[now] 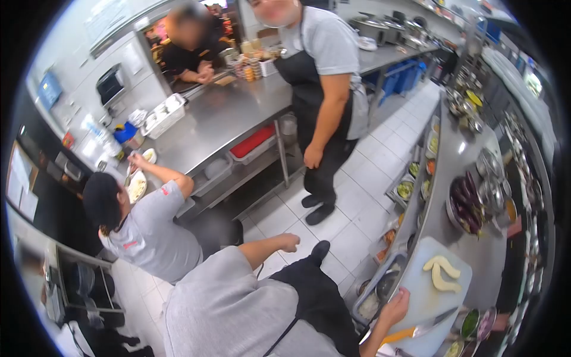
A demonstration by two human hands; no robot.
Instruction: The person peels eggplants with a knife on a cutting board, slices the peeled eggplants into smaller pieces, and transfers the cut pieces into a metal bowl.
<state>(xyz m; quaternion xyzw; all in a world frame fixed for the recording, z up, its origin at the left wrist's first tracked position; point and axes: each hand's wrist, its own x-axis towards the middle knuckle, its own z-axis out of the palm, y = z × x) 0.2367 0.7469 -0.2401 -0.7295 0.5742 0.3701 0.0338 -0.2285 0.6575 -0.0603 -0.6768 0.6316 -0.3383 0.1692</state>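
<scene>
My left hand [289,242] hangs over the tiled floor in front of my grey shirt, fingers curled in, with nothing seen in it. At the near edge of a white cutting board [419,259], my right hand [394,306] rests with its fingers partly bent; no object shows in it. A knife [437,321] with an orange handle lies on the board just past my right wrist, apart from the fingers. Farther up the board are pale curved pieces [445,279], like peeled bananas. Beyond the board stands a bowl of dark purple eggplants [466,205].
Containers of cut vegetables [405,189] line the counter's near side. Small bowls [470,322] stand beside the board. A co-worker in a black apron [315,89] stands on the aisle; another in a grey shirt [148,232] works at the steel table [232,110]. Someone leans at the hatch.
</scene>
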